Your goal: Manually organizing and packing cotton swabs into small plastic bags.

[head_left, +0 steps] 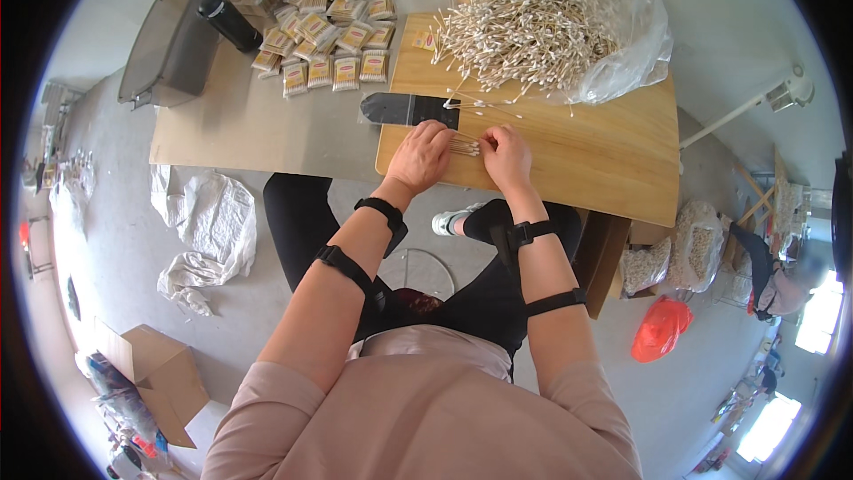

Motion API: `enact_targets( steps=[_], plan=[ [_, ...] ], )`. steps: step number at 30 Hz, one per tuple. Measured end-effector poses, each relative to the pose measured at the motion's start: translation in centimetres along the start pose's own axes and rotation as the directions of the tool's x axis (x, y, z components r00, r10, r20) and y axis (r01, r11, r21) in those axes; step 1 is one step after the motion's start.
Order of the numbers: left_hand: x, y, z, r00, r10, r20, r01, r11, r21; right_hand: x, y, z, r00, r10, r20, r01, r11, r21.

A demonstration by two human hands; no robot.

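Note:
At the front edge of the wooden board (586, 160), a small bundle of cotton swabs (464, 146) lies between my hands. My left hand (421, 158) is closed on the bundle's left end. Fingers of my right hand (507, 156) are pinched together at its right end, touching swab tips. Just beyond the left fingers lies a dark flat strip (391, 108) with a rounded end, partly on the board. Some loose swabs (484, 105) are scattered past it. A big heap of swabs (533, 31) spills from a clear plastic bag (644, 44) farther back.
Many small packets of swabs (346, 71) are piled at the back left of the table (275, 129). Beside them stand a black bottle (229, 22) and a grey bin (169, 49). A white sack (213, 222), a cardboard box (164, 373) and a red bag (660, 329) are on the floor.

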State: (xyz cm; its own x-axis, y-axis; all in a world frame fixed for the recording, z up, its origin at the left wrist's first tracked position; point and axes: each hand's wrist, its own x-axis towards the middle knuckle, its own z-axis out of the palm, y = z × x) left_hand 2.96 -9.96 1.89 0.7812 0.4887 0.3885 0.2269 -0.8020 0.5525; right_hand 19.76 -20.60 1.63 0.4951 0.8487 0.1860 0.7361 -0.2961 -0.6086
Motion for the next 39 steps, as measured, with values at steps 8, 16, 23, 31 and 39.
enact_targets(
  steps=[8, 16, 23, 31, 39],
  plan=[
    [0.4, 0.1, -0.1, 0.998, 0.057, 0.034, -0.061, 0.993, 0.104, 2.8, -1.2, 0.7, 0.985, 0.107, -0.134, -0.102, 0.994, 0.042],
    [0.4, 0.5, -0.2, 0.999, 0.042, -0.025, -0.04, 0.997, 0.07, 2.4, 0.2, 0.8, 0.994, -0.026, -0.106, 0.027, 1.0, 0.01],
    [0.5, 0.2, -0.3, 0.998, 0.058, 0.006, -0.059, 0.99, 0.128, 1.1, -0.1, 0.2, 0.997, -0.074, -0.035, 0.076, 0.996, 0.043],
    [0.5, 0.2, -0.1, 0.998, 0.051, 0.021, -0.053, 0.993, 0.101, 3.5, -0.4, 0.6, 0.993, -0.072, -0.089, 0.075, 0.997, 0.03],
    [0.3, -0.3, 0.1, 0.997, 0.076, 0.026, -0.078, 0.993, 0.087, 4.5, 0.1, 0.6, 0.989, -0.052, -0.139, 0.037, 0.993, -0.109]
  ],
)
